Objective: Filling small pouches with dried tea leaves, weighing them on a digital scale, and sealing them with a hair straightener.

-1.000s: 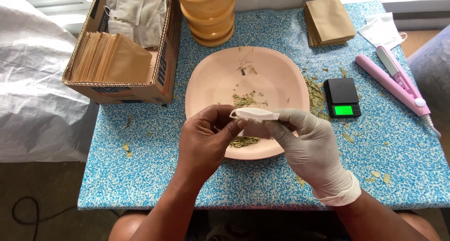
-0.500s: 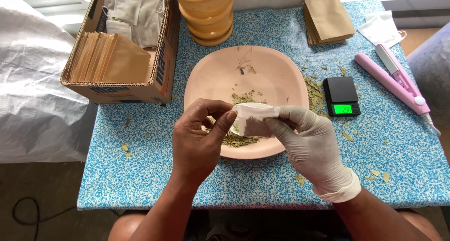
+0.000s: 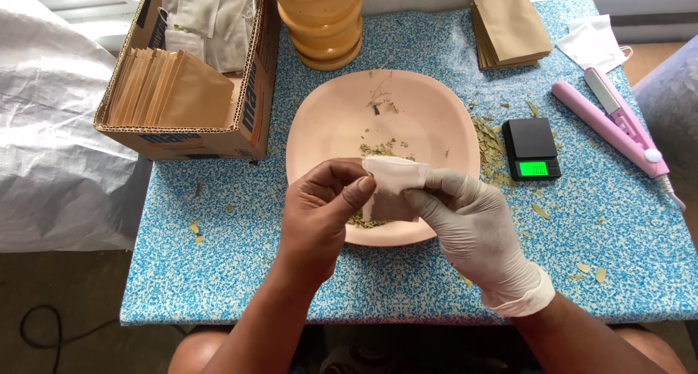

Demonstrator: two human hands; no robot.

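A: Hands?
B: Bare left hand (image 3: pixel 318 215) and white-gloved right hand (image 3: pixel 476 232), both grips pinching a small white paper sachet (image 3: pixel 393 187).
A: Where?
B: Held over the near edge of the round pink plastic plate (image 3: pixel 329 130) with dried leaf bits (image 3: pixel 383 149), on the blue speckled desk (image 3: pixel 218 265).

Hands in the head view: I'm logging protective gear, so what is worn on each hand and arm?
The left hand is bare. The right hand wears a thin whitish disposable glove with a rolled cuff at the wrist. Both forearms are sleeveless; no jewellery shows.
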